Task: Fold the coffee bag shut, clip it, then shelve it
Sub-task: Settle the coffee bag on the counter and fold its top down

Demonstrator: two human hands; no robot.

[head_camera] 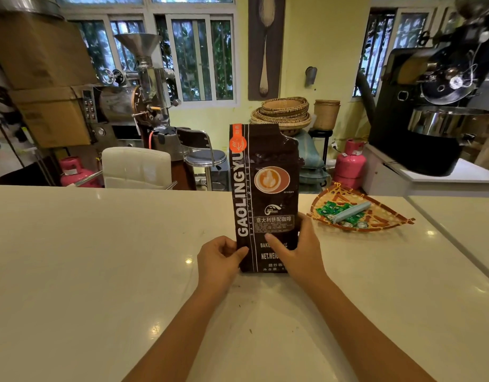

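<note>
A tall dark brown coffee bag (pixel 266 194) stands upright on the white counter (pixel 100 257), its torn top unfolded. My left hand (pixel 220 261) grips the bag's lower left edge. My right hand (pixel 295 248) wraps the lower right side, thumb across the front print. A pale blue sealing clip (pixel 350 212) lies in a woven fan-shaped tray (pixel 381 216) to the right of the bag, about a hand's width from my right hand.
Green sachets lie in the tray beside the clip. Behind the counter stand a white chair (pixel 136 166), a stool (pixel 203 155), coffee roasters (pixel 436 106), pink gas cylinders (pixel 349 164) and stacked baskets (pixel 284 111). No shelf is visible.
</note>
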